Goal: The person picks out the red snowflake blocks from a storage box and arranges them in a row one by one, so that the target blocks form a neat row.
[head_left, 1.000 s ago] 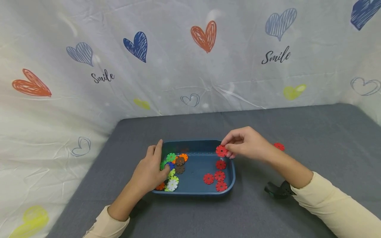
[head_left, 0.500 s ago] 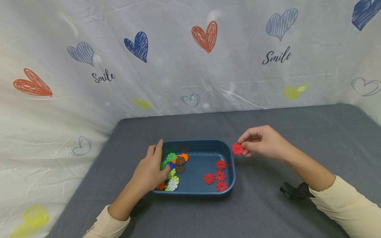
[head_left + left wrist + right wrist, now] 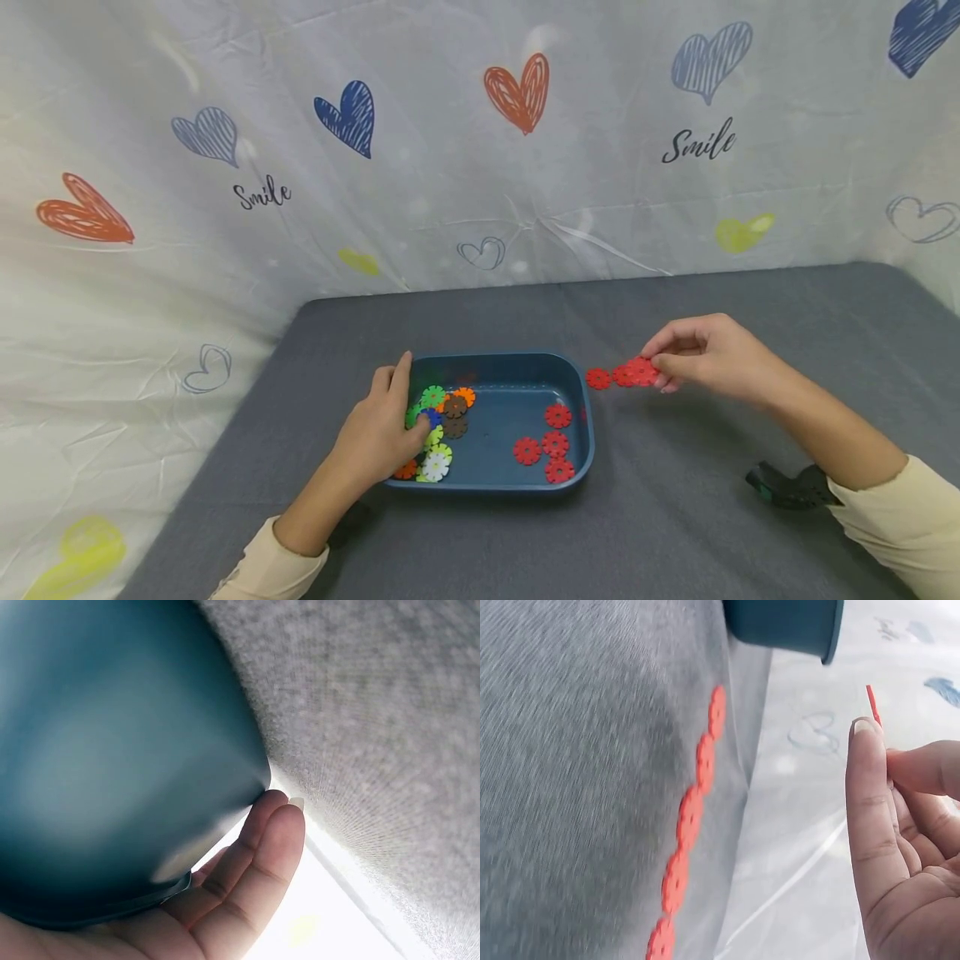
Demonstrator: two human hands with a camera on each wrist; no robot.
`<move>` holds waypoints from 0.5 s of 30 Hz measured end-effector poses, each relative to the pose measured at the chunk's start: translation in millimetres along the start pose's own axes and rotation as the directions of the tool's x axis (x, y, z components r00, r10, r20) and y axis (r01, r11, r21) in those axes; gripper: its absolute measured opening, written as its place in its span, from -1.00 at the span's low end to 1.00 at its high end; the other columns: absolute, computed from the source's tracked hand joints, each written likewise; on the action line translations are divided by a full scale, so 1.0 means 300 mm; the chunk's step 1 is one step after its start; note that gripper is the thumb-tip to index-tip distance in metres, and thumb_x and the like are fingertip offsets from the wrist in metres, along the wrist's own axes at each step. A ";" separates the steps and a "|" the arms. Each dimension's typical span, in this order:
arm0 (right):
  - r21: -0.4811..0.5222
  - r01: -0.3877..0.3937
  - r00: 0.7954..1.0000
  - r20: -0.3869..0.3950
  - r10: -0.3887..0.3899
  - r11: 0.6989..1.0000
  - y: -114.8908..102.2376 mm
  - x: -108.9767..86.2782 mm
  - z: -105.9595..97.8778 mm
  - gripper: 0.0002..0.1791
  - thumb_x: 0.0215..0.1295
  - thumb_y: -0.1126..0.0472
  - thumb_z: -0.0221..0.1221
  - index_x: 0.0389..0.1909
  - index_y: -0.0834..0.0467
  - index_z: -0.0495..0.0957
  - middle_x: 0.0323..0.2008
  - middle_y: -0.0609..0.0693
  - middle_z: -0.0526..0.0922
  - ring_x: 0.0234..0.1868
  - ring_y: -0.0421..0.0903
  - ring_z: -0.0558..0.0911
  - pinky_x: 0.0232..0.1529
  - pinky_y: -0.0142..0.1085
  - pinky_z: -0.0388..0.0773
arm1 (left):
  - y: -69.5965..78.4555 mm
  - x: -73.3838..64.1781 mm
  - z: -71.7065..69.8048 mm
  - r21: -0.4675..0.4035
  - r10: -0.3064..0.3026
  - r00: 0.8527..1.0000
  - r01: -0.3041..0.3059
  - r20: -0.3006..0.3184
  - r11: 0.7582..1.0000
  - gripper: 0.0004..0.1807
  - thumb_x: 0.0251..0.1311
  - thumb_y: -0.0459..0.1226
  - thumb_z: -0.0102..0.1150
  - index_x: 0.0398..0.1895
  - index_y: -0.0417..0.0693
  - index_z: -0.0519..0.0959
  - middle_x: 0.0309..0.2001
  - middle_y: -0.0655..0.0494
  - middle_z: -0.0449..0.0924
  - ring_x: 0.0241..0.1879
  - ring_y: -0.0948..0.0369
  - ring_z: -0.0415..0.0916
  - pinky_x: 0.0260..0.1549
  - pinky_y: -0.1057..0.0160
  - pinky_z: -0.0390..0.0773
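Observation:
In the head view my left hand (image 3: 375,433) grips the left side of a blue tray (image 3: 491,487), thumb inside and fingers outside. The left wrist view shows those fingers (image 3: 262,870) along the tray's outer wall (image 3: 127,765). My right hand (image 3: 701,354) pinches a red notched interlocking disc (image 3: 647,372) between thumb and fingertips, seen edge-on in the right wrist view. Beneath it a row of matching red discs (image 3: 676,883) lies on the table, running right from the tray. Several more red discs (image 3: 556,443) lie in the tray's right half.
Green, orange, brown, blue, yellow and white discs (image 3: 435,467) crowd the tray's left end, partly hidden by my left thumb. A dark wrist device (image 3: 791,487) shows below my right forearm. Behind the grey table (image 3: 525,542) hangs a heart-printed cloth (image 3: 420,167).
My right hand has carried the red disc from above the tray's right back corner rightward over the table, uncovering row discs on the way. The left hand stays on the tray.

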State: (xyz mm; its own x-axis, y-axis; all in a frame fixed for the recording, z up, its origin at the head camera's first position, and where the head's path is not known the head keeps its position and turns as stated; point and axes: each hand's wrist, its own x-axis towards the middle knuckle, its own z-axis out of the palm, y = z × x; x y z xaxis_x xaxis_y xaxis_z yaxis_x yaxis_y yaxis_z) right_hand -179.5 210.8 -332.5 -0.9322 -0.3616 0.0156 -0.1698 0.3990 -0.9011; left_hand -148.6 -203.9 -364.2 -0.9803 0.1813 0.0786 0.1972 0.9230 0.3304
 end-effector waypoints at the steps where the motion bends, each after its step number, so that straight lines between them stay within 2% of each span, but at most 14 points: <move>1: -0.008 -0.004 1.000 -0.004 0.004 1.000 0.003 -0.004 -0.008 -0.82 0.32 0.36 0.24 -0.12 0.37 0.65 -0.34 0.15 0.72 -0.35 0.06 0.72 -0.25 -0.13 0.67 | 0.000 0.000 0.000 0.000 0.000 1.000 0.000 0.000 1.000 -0.02 0.24 -0.24 0.24 0.61 -0.21 -0.10 0.35 -0.30 0.19 -0.77 0.18 0.21 -0.72 0.20 0.30; 15: -0.109 -0.053 0.997 -0.059 0.047 0.993 0.057 -0.062 -0.125 -0.78 0.35 0.32 0.25 -0.08 0.37 0.64 -0.32 0.11 0.74 -0.35 0.05 0.72 -0.26 -0.17 0.66 | -0.002 -0.001 0.001 -0.008 0.008 1.000 -0.008 -0.004 1.000 -0.02 0.23 -0.24 0.24 0.61 -0.21 -0.10 0.34 -0.29 0.20 -0.77 0.19 0.21 -0.72 0.21 0.32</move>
State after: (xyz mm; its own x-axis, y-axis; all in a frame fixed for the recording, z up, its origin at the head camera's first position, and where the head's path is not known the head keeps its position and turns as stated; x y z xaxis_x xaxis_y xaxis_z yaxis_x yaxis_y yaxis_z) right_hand -177.1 256.0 -332.1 -0.9563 -0.2924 -0.0016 -0.1537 0.5074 -0.8479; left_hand -148.6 -204.5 -364.6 -0.9785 0.1878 0.0849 0.2056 0.9188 0.3370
